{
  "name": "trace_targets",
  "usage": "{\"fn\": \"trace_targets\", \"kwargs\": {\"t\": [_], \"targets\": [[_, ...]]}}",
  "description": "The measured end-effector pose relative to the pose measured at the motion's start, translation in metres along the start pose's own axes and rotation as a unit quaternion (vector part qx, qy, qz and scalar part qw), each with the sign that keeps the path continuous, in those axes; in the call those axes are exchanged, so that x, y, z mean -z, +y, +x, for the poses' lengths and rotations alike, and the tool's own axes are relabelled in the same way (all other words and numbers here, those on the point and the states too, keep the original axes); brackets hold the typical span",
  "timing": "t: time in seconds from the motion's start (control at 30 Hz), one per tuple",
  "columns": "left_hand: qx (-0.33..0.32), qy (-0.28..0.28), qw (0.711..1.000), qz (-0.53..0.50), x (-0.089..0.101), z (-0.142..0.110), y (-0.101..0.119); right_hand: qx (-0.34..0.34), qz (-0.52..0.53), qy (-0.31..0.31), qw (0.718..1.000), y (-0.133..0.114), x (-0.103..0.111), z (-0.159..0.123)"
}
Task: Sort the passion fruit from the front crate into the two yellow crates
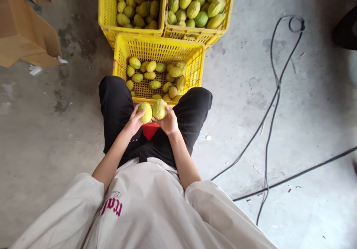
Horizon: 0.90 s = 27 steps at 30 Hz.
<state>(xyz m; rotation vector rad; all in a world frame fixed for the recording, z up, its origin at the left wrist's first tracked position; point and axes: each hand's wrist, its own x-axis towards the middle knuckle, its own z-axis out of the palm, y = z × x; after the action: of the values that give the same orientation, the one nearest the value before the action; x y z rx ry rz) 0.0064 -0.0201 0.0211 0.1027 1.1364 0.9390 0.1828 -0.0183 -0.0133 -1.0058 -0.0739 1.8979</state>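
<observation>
Two yellow-green fruits, perhaps papayas, are held up side by side just in front of the near rim of the nearest yellow crate, above the gap between the person's thighs. The left hand (134,121) grasps the rounded left fruit (145,112), its thumb laid over the side; the right hand (169,123) grasps the paler, mottled right fruit (160,109), with the thumb on its outer side. The two fruits are almost touching, and the fingers beneath them are partly hidden. The step in hand looks like holding the pair together, perhaps to compare their skins; whether either is being turned cannot be told. From here, any move of the pair calls for a separate, steady hold on each, since their smooth, round sides could roll off the fingers, and for clearing the crate's rim. Beyond them, the nearest yellow crate (158,47) holds loose oval fruits (155,84), spread thinly on the left and bunched more closely on the right. The black trousers (116,102) flank its near end, and a red piece (150,130), possibly a stool, shows between the thighs. Farther off stand a left rear crate (106,9) and a fuller right rear crate (195,32), both with similar fruit. Cardboard (29,27) lies far left, and black cables (275,105) loop across the concrete floor (69,141) on the right.
</observation>
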Motion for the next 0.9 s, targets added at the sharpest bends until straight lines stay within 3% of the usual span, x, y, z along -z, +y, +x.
{"fn": "trace_targets", "kwargs": {"t": [0.23, 0.5, 0.73, 0.9], "targets": [[0.017, 0.013, 1.0, -0.02, 0.011, 0.006, -0.002, -0.009, 0.004, -0.025, 1.0, -0.003, -0.005, -0.001], [0.022, 0.054, 0.997, -0.055, -0.006, -0.003, 0.006, 0.006, -0.015, -0.005, 1.0, 0.002, -0.01, 0.003], [0.025, 0.035, 0.998, -0.037, -0.005, -0.003, 0.005, 0.017, -0.036, 0.01, 0.999, 0.005, -0.007, 0.003], [0.02, 0.018, 1.0, -0.013, 0.006, 0.0, -0.001, -0.001, -0.041, -0.023, 0.999, 0.004, -0.006, -0.001]]}}
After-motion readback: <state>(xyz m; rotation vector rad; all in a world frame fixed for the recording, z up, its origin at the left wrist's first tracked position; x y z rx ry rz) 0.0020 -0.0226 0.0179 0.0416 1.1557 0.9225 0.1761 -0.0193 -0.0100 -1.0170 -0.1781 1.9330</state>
